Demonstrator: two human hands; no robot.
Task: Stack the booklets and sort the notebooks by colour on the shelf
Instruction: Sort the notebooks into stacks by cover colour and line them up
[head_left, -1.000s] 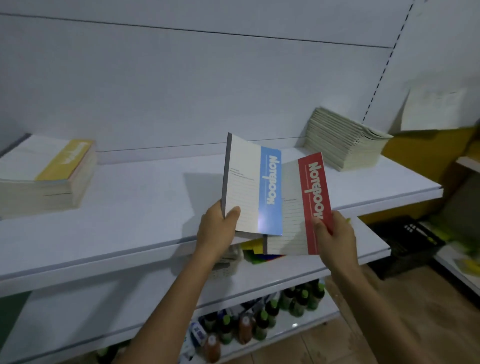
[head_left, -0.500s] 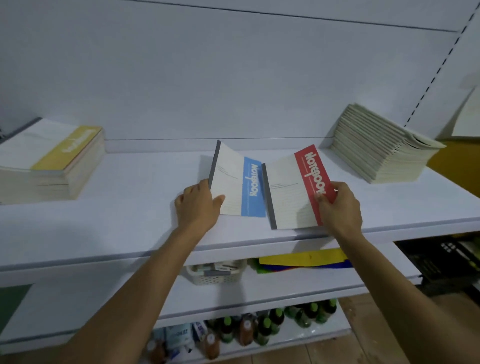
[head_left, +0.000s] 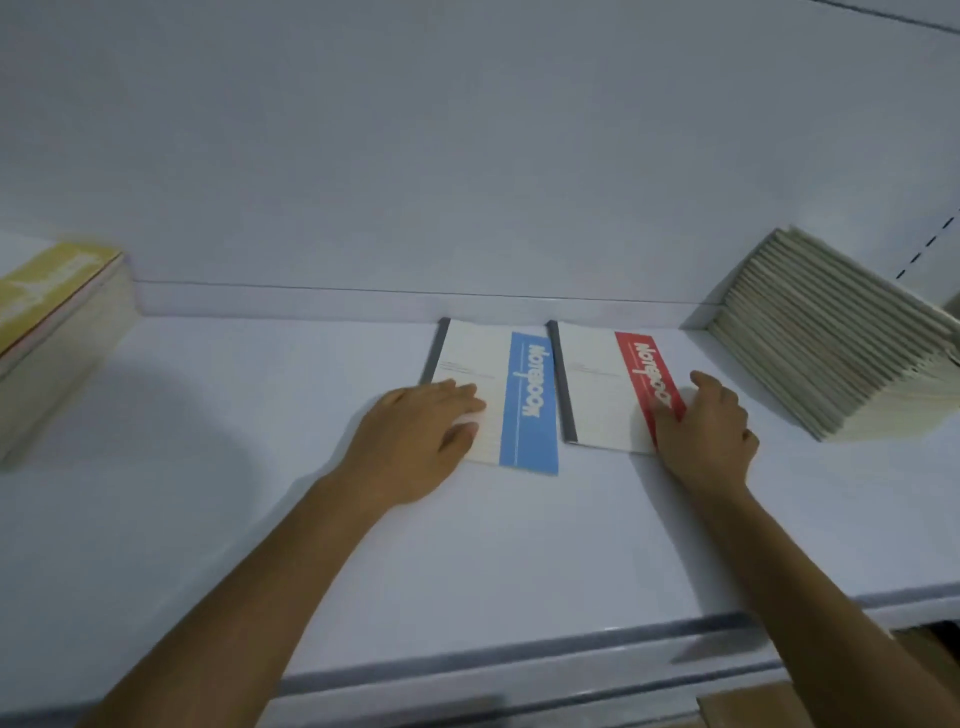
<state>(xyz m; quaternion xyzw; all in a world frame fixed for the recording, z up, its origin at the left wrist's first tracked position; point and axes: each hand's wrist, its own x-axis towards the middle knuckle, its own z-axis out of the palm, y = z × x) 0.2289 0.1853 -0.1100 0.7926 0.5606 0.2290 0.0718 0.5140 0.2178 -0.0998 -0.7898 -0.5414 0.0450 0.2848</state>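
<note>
At the left edge of the frame sits a stack of yellow books (head_left: 47, 322) on the white shelf (head_left: 208, 519). Right of centre, the left hand (head_left: 415, 441) lies flat, fingers out straight, on the blue notebook (head_left: 524, 405). Just beside it, both flat against the back wall, lies the red notebook (head_left: 597, 384). The right hand (head_left: 706, 431) covers its lower right corner with bent fingers; I cannot tell whether it pinches or only presses. Far right, a slanted pile of booklets (head_left: 831, 332) leans.
</note>
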